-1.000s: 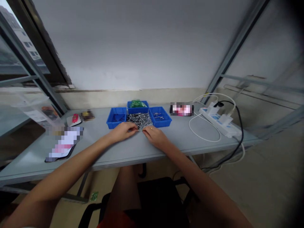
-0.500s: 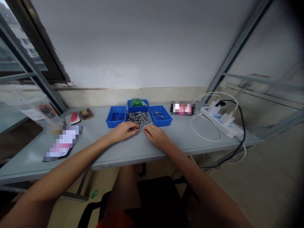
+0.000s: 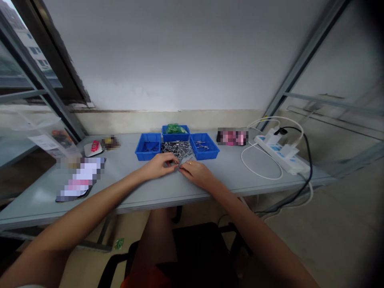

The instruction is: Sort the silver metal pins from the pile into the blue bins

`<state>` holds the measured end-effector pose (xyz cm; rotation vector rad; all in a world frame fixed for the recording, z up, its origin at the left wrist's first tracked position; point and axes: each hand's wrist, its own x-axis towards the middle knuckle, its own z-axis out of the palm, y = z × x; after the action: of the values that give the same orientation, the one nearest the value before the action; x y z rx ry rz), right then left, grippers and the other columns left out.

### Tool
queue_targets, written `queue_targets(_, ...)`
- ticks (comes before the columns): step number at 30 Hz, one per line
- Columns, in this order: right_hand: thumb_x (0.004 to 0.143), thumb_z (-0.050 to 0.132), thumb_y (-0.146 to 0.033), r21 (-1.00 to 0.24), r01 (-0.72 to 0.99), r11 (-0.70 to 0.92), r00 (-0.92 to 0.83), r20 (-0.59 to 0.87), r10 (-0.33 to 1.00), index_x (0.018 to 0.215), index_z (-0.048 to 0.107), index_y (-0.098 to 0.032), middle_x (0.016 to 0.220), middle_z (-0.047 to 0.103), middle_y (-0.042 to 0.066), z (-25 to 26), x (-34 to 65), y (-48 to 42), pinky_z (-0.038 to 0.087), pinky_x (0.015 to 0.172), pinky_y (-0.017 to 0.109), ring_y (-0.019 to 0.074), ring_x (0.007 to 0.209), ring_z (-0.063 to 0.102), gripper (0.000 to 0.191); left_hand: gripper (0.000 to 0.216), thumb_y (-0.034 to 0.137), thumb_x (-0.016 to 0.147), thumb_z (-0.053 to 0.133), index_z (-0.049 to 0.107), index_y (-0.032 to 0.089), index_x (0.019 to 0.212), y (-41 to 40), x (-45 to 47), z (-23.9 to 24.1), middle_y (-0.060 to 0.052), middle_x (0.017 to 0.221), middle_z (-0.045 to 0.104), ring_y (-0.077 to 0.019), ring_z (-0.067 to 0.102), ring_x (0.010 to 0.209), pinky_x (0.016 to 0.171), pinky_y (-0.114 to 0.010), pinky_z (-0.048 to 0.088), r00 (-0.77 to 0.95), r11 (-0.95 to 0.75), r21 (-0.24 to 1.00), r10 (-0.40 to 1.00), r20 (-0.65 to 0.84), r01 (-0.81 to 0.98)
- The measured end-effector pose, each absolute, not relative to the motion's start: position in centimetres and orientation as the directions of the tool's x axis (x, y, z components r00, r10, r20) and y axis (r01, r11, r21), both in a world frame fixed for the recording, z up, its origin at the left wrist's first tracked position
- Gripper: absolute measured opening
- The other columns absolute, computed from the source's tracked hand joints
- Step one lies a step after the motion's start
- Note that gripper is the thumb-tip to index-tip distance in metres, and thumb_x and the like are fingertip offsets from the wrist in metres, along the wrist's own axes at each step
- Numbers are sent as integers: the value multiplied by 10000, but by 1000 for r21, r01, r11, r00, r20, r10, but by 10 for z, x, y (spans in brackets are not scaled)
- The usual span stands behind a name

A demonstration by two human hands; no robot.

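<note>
My left hand [image 3: 160, 165] is closed in a pinch just in front of a pile of slim silvery metal pieces [image 3: 177, 150]. A small metal piece shows at its fingertips, its exact kind too small to make out. Facing it, my right hand [image 3: 196, 173], with a ring on one finger, has its fingertips pressed together almost against the left ones. What those right fingers hold is hidden. Around the pile stand a blue tray [image 3: 139, 153] on the left, one with several thin metal pins [image 3: 203, 145] on the right, and a blue box [image 3: 176, 136] of green packets behind.
On the left lie a phone [image 3: 81, 180], a white object with a red item [image 3: 95, 147] on top, and a clear plastic container [image 3: 49, 138]. A second phone [image 3: 232, 137] lies at the back right. Beside it are a white power strip [image 3: 282, 156] and looping cables [image 3: 261, 176].
My fingertips have shifted slightly and stay together in front of the pile. The whole view has moved a little; trays and phones stay in place.
</note>
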<state>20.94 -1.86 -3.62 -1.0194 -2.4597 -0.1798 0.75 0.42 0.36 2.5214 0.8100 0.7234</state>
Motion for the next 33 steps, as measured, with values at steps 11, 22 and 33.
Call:
queue_targets(11, 903, 405, -229, -158, 664, 731, -517, 610, 601, 1028, 535, -163, 913, 631, 72, -31, 210, -22, 446, 770, 290, 166, 856, 574, 192, 113, 196, 770, 469, 533, 163, 857, 4, 6, 4, -45, 909, 642, -132, 583, 833, 735, -259, 461, 643, -674, 602, 696, 320, 428)
queue_targets(22, 918, 372, -234, -147, 672, 726, -510, 619, 597, 1083, 522, -170, 956, 616, 84, -32, 211, -20, 456, 802, 320, 178, 913, 565, 232, 170, 280, 827, 476, 586, 156, 861, 6, 6, 2, -8, 742, 603, -106, 540, 695, 668, -237, 429, 697, -725, 546, 643, 317, 420)
queue_targets(33, 922, 369, -213, -93, 723, 684, -495, 622, 607, 933, 547, -169, 863, 626, 63, -36, 210, -15, 455, 772, 304, 180, 848, 572, 184, 261, 366, 857, 477, 628, 174, 949, 12, 4, -2, -18, 787, 651, -116, 560, 691, 641, -235, 415, 693, -717, 506, 663, 284, 479)
